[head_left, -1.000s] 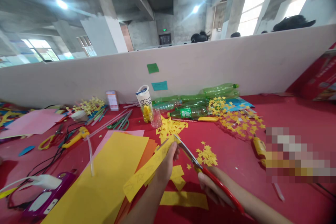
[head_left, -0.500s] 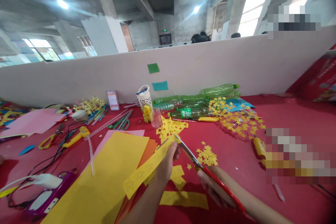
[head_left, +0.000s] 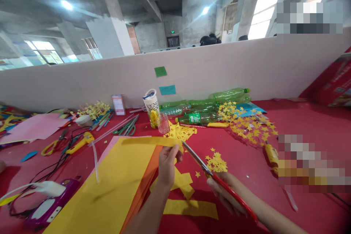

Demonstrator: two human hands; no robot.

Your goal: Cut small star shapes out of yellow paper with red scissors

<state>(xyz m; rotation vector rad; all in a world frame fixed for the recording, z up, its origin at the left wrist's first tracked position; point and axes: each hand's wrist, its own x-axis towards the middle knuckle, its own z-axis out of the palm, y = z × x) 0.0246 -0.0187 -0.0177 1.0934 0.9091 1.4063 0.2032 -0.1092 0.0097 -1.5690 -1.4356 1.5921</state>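
A yellow strip (head_left: 148, 141) is pinched near its right end by my left hand (head_left: 168, 161), the rest of it stretching left above the yellow sheet (head_left: 120, 168). My right hand (head_left: 223, 188) is closed around the red-handled scissors (head_left: 197, 159). Their blades point up and left, with the tips at the strip's right end. Beyond the hands lies a pile of yellow cut-out scraps (head_left: 179, 131). Small yellow stars (head_left: 216, 161) are heaped just past my right hand. Another yellow strip (head_left: 192, 208) rests on the red table between my forearms.
Green plastic bottles (head_left: 203, 108) lie against the white partition (head_left: 109, 73), beside a white cup (head_left: 150, 102). To the left are a yellow glue gun (head_left: 80, 142), green-handled scissors (head_left: 127, 126) and a purple power strip (head_left: 55, 204). More stars (head_left: 252, 124) spread at the right.
My left hand has turned the strip, so its free end has swung from the lower left up to the far left. The scissors stay nearly in place, their blades now closer together.
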